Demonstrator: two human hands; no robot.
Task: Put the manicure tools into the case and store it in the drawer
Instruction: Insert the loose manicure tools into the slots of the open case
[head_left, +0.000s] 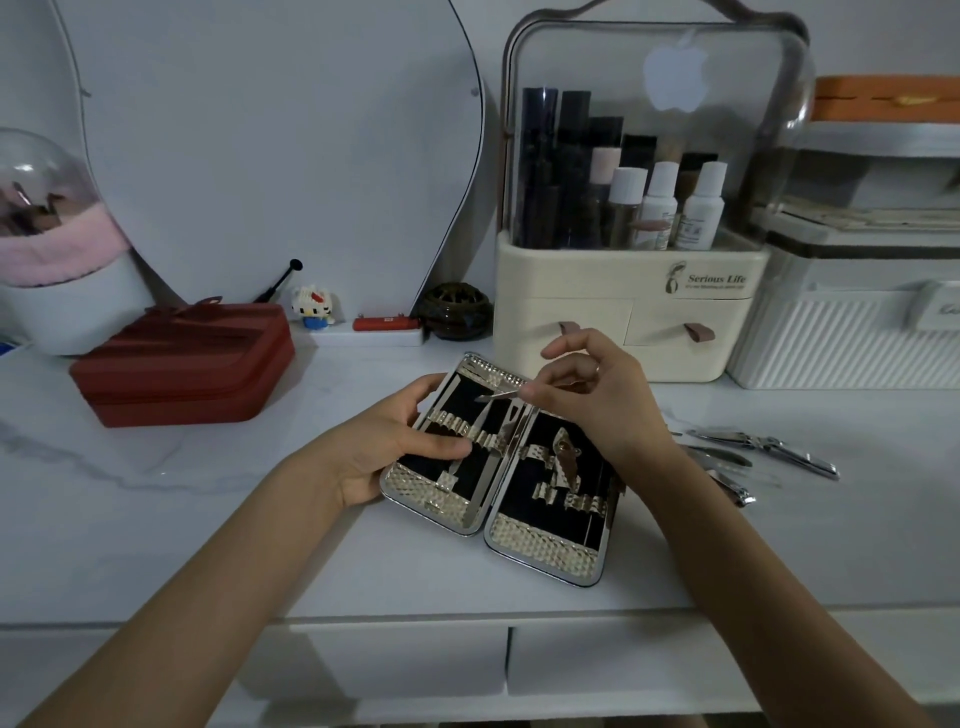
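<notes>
An open manicure case with a silver textured rim and black lining lies on the white marble counter. A few tools sit under its elastic loops. My left hand grips the case's left half, thumb pressing on the loops. My right hand pinches a thin metal tool above the upper part of the left half, its tip pointing left. Several loose metal tools, among them nail clippers, lie on the counter to the right of the case. Two closed white drawers run under the counter's front edge.
A red zip case lies at the left. A cream cosmetics organiser with two small drawers stands right behind the case, with a white ribbed box beside it. A mirror, a small figurine and a dark jar stand at the back.
</notes>
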